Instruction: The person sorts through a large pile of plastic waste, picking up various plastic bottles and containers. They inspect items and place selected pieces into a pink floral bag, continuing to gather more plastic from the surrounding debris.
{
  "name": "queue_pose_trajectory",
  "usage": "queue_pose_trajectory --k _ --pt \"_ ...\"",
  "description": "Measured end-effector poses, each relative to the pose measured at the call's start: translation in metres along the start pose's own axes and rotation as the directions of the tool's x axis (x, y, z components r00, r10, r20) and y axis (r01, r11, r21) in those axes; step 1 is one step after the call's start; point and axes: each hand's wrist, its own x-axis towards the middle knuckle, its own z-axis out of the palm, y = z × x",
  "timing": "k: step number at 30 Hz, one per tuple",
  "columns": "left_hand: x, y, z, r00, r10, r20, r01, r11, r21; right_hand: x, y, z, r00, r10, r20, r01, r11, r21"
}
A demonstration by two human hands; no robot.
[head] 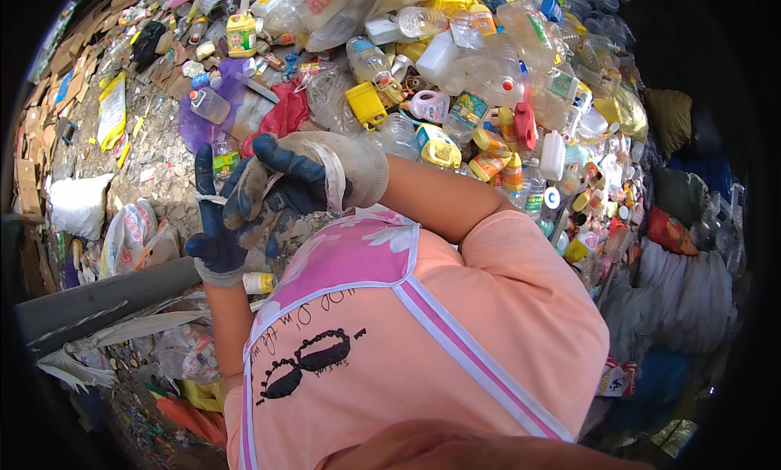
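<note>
My left hand (223,226) wears a blue-coated work glove, its thumb and index finger spread apart. A thin white strip (211,199) crosses its index finger. My right hand (317,168), in a knitted glove with a blue-coated palm, reaches across from the right with bent fingers overlapping the left ones. A wider white band (332,171) goes round the right glove. Grey dirt covers several fingertips where the hands meet. Whether the right fingers pinch anything is hidden. Below the hands is a pink flowered apron (341,250) over a peach shirt (488,323).
A large heap of plastic bottles and jugs (464,104) rises ahead and to the right. A grey beam (110,293) with white strips (140,326) runs at lower left. Flattened cardboard (67,58), a white sack (79,204) and plastic bags (134,235) lie left.
</note>
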Motion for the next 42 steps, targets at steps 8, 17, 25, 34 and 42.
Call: queue_pose_trajectory --k 8,17,25,34,42 --pt "-0.053 0.115 -0.133 0.922 0.278 -0.271 -0.323 0.936 -0.139 -0.078 -0.013 -0.087 0.743 0.042 -0.668 -0.285 0.923 -0.260" --pt "-0.178 0.101 -0.256 0.802 0.229 -0.552 -0.342 0.933 -0.110 -0.216 -0.151 -0.128 0.403 -0.422 -0.812 0.259 0.904 -0.341" --pt "-0.171 0.080 -0.238 0.851 -0.093 -0.517 -0.028 0.975 -0.222 -0.283 -0.255 0.000 -0.035 -0.817 -0.576 -0.121 0.576 -0.809" --pt "-0.181 0.116 -0.317 0.804 -0.234 -0.546 0.061 0.946 -0.317 -0.330 -0.302 0.142 -0.240 -0.949 -0.206 -0.683 0.316 -0.659" --pt "-0.121 0.158 -0.395 0.644 -0.020 -0.764 -0.055 0.996 -0.073 -0.251 -0.251 0.030 0.127 -0.879 -0.459 -0.484 0.349 -0.802"
